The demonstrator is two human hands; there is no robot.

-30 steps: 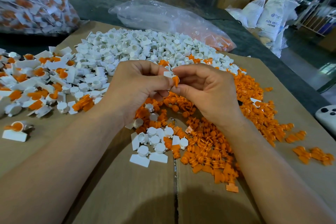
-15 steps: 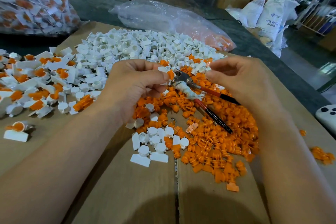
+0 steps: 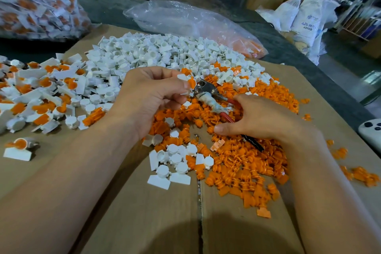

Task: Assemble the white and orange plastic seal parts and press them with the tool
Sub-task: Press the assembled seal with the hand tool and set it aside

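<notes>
- Seal part (image 3: 189,83), white with orange insert, pinched by fingers of left hand (image 3: 152,97).
- Right hand (image 3: 261,117) fingers spread open over tool (image 3: 208,94) handles, atop orange parts (image 3: 247,171).

- left forearm (image 3: 68,171) comes in from the near-left corner of the surface, angled up toward the middle; bare, no sleeve showing
- left hand (image 3: 152,97) is lifted a bit off the surface, back of the hand facing the camera, fingers curled in; thumb and fingertips pinch a small white and orange seal part (image 3: 188,83) at its right side
- right forearm (image 3: 321,187) comes in from the near-right corner
- right hand (image 3: 261,117) is low and palm-down over the tool (image 3: 208,90) handles, fingers spread and mostly straight; thumb sticks out to the left; index finger looks like it's touching a red handle, nothing wrapped round it
</notes>
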